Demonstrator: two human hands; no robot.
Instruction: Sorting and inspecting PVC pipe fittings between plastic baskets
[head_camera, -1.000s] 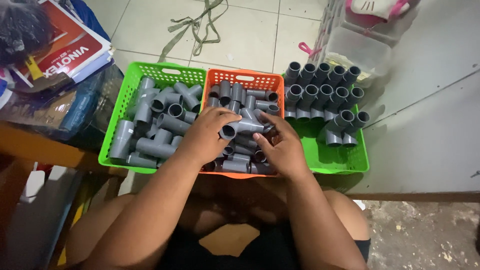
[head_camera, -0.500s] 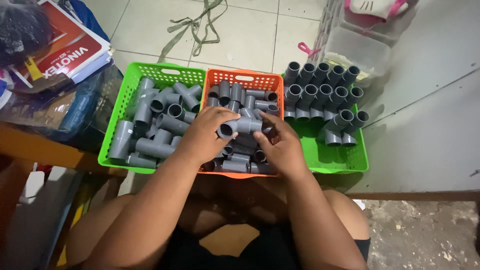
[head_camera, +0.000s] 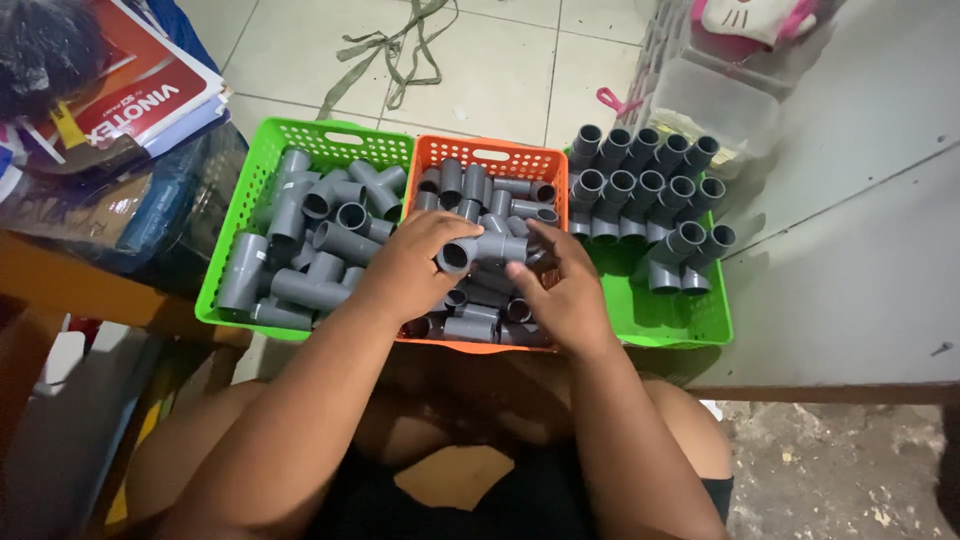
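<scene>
A grey tee fitting (head_camera: 487, 250) is gripped by both hands, left hand (head_camera: 412, 262) and right hand (head_camera: 563, 290), above the orange basket (head_camera: 487, 157). Finished rows (head_camera: 645, 190) part-fill the right green basket (head_camera: 680, 322); many loose fittings are left.

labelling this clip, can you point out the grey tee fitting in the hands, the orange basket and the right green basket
grey tee fitting (head_camera: 487, 249), head view, on its middle body between the two hands
orange basket (head_camera: 492, 155), head view, on its far rim by the handle slot
right green basket (head_camera: 660, 320), head view, on its bare floor near the front
</scene>
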